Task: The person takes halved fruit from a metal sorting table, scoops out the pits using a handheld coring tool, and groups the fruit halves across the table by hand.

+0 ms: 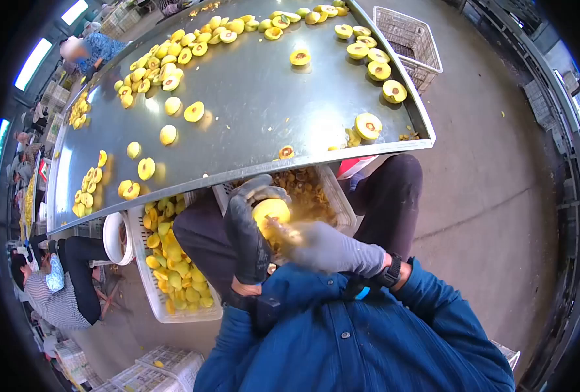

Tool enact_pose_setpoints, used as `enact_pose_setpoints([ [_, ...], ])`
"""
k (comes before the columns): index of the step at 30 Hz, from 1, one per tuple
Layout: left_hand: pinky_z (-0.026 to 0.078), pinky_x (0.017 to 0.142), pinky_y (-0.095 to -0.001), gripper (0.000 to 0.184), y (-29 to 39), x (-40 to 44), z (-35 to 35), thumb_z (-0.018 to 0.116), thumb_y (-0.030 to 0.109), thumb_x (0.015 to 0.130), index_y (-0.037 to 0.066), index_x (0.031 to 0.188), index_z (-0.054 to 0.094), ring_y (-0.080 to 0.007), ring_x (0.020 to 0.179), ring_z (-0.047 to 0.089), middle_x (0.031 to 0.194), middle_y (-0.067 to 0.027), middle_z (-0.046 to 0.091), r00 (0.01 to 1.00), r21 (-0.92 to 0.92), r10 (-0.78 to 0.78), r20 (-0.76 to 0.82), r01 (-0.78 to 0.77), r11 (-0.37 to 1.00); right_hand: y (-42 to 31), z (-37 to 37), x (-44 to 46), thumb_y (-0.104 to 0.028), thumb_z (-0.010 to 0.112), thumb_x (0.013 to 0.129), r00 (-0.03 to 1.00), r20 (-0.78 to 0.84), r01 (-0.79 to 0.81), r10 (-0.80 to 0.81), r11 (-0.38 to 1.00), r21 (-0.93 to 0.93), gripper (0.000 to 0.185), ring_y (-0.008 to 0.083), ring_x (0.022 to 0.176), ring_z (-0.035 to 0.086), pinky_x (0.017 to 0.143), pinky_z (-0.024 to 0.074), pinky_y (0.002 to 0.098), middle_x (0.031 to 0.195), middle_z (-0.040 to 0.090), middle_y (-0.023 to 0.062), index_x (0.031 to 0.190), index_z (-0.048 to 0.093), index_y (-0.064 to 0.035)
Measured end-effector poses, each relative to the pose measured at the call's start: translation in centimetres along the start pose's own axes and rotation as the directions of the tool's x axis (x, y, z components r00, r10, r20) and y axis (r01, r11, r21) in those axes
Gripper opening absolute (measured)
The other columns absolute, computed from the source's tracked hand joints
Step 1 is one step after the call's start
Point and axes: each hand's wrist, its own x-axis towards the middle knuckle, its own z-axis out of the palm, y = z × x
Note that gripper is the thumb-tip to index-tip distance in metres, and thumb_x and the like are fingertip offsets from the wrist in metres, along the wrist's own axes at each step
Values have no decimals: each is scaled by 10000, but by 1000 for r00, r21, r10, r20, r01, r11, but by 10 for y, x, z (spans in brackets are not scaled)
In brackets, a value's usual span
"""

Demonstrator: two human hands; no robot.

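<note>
My left hand (245, 228), in a dark glove, is wrapped round a yellow peach half (270, 212), held over a crate of scraps (309, 189) between my knees. Close beside the fruit is my right hand (335, 248), in a grey glove and smeared by motion. Its fingers look closed around something near the peach, too blurred to name. Above my hands, the metal table (250, 117) carries many halved peaches (368, 125), several with the stone still in the cut face.
A white crate of peach pieces (179, 274) stands left of my leg, near a white bucket (117, 238). Another crate (407, 46) is beyond the table's right edge. A seated person (61, 287) is at the left, and another person (94, 52) is across the table.
</note>
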Motion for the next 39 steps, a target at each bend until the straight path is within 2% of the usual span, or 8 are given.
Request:
enact_pose_setpoints([
  [2,539,771,-326,617,12,-2,3,321,476,1029,-46,1003,649,-209,770,665,826,-129,688,1000,170,6,11,-8,985,26,15,5,-230,629,884,969,-97,147,-226,847,-510,315,203,655,616,601,479,405,701,609,89,1118,588,-23],
  [6,552,692,-326,595,9,3,8,324,475,1030,-31,982,634,-229,720,671,809,-130,687,995,-163,-87,-46,78,984,-29,-8,-8,-235,614,901,993,119,-50,-2,898,437,226,158,591,579,547,467,346,647,559,6,949,613,-14],
  [14,581,743,-415,612,-10,12,10,331,571,990,28,1145,567,-304,822,654,911,-117,635,992,-426,-95,-84,51,903,13,-16,-4,-259,635,873,897,417,-221,-145,671,708,219,67,532,526,455,405,224,658,559,-14,907,618,-44],
  [16,581,780,-423,595,-8,15,-2,338,550,998,22,1185,538,-311,872,656,978,-122,634,985,-458,-126,-117,59,887,61,2,9,-249,661,836,988,154,-53,10,961,273,243,151,606,633,516,481,282,679,626,61,948,619,-38],
  [18,568,806,-412,565,-8,14,-19,345,515,1007,14,1184,537,-300,901,649,993,-121,633,979,-343,-81,-186,13,939,69,-3,1,-203,646,771,998,-52,-10,-37,719,-695,215,349,679,662,571,512,452,687,636,168,935,622,-66],
  [22,488,899,-350,445,2,3,-87,381,372,1015,-14,1101,585,-246,957,622,1004,-112,643,841,731,500,-208,-206,651,111,4,-6,-242,614,809,991,-124,-25,-59,808,-589,190,390,642,630,586,497,491,653,608,188,825,567,-59],
  [27,467,910,-355,293,-26,-11,-244,480,202,993,-37,1101,610,-260,1000,623,1095,-149,660,755,900,537,-376,158,407,127,2,-8,-319,611,827,995,-84,-98,58,792,-603,260,405,642,627,589,495,515,668,620,188,859,585,-63],
  [39,441,942,-460,512,-103,295,-204,655,203,856,69,1326,502,-354,1117,561,1203,-206,593,816,993,566,116,-91,-73,130,3,11,-393,590,856,953,-63,-284,297,801,-527,317,386,718,658,657,519,493,758,661,186,964,609,-95],
])
